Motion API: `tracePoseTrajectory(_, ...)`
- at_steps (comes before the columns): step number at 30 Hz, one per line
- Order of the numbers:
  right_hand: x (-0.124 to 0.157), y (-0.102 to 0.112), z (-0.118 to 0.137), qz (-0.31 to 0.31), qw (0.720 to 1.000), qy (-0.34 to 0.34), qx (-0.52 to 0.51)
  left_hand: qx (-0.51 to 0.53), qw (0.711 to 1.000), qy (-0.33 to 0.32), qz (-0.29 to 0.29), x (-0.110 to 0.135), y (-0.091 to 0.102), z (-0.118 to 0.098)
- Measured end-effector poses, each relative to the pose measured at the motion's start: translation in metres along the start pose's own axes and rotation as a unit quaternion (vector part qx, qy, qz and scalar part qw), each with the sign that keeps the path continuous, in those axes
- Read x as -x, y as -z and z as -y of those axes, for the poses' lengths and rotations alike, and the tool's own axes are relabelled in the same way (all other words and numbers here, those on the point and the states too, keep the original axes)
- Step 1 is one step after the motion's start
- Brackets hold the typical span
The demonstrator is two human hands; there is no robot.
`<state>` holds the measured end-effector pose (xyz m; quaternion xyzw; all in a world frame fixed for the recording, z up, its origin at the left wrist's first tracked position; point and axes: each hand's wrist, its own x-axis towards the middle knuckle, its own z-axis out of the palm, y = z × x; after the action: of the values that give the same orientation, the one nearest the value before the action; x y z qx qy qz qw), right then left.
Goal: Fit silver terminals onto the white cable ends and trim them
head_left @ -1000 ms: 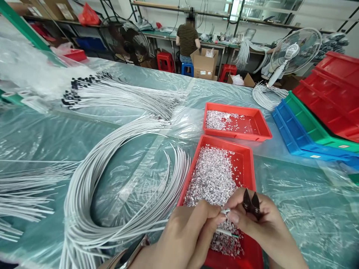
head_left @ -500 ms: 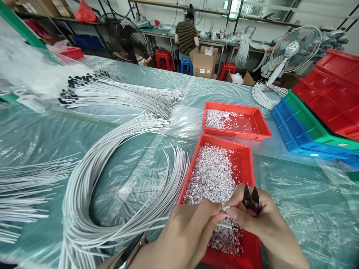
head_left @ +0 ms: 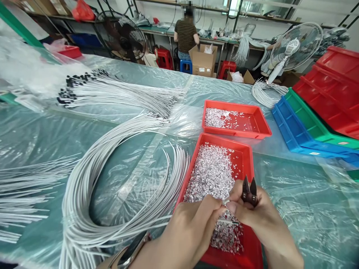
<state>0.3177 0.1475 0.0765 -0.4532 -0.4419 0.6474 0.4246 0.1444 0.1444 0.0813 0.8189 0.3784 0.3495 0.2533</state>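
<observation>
Right at the fingertips sits a small white piece (head_left: 226, 202), pinched where the two hands meet; it lies at the very ends of the thumb and finger of the left hand (head_left: 190, 226) and against the fingertips of the right hand (head_left: 259, 215), so both grips are narrow; the right hand also has dark cutters (head_left: 249, 194) tucked in it, blades pointing up and slightly parted; just below the pinch a white cable end (head_left: 227, 221) with a dark tip sticks out beside the left hand, though how the fingers hold it is hidden; a dark wristband (head_left: 134, 249) circles the left wrist; beneath the hands is a red tray (head_left: 244, 158) strewn with shiny silvery bits (head_left: 210, 170); beyond its far edge stands a second red tray (head_left: 259, 127) with fewer bits; to the left a thick loop of white cables (head_left: 81, 175) lies on the plastic-covered table (head_left: 305, 209), with a bundle of black-ended cables (head_left: 123, 91) behind it; stacked crates (head_left: 311, 119) lean at the right; farther back a person in a striped top (head_left: 186, 37) sits facing a bench.
</observation>
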Motion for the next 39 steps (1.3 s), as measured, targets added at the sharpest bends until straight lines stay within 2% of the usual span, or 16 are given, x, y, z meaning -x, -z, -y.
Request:
tracePoseTrajectory(7, -0.002, 0.0, 0.0, -0.003, 1.0, -0.006, 0.008, 0.064, 0.997, 0.029, 0.018, 0.001, -0.001, 0.004)
tracePoseTrajectory(13, -0.004, -0.002, -0.001, -0.008, 1.0, 0.004, -0.008, 0.102, 0.994, 0.033, 0.007, 0.001, 0.001, 0.004)
tracePoseTrajectory(17, -0.001, -0.003, 0.0, -0.011, 1.0, 0.001, 0.018, 0.122, 0.989, 0.069, 0.057, 0.002, 0.003, 0.004)
tracePoseTrajectory(19, 0.0, -0.002, 0.001, -0.008, 1.0, 0.003, 0.017, 0.127, 0.987, 0.073, 0.062, 0.001, 0.003, 0.004)
tracePoseTrajectory(22, 0.0, -0.002, 0.004, 0.004, 0.999, 0.027, 0.029, 0.122, 0.99, 0.057, 0.033, -0.001, 0.003, 0.004)
tracePoseTrajectory(26, 0.004, -0.003, 0.012, 0.034, 0.992, 0.052, 0.11, 0.11, 0.993, 0.032, -0.015, -0.001, 0.004, 0.006)
tracePoseTrajectory(30, 0.014, -0.003, 0.018, 0.045, 0.988, 0.02, 0.149, 0.091, 0.994, 0.018, -0.054, 0.003, 0.006, 0.008)
tracePoseTrajectory(36, 0.02, 0.006, 0.016, 0.121, 0.977, -0.004, 0.175, 0.078, 0.994, 0.009, -0.081, 0.003, 0.008, 0.007)
tracePoseTrajectory(39, 0.018, 0.006, 0.019, 0.14, 0.975, -0.033, 0.169, 0.097, 0.992, 0.006, -0.083, 0.001, 0.009, 0.006)
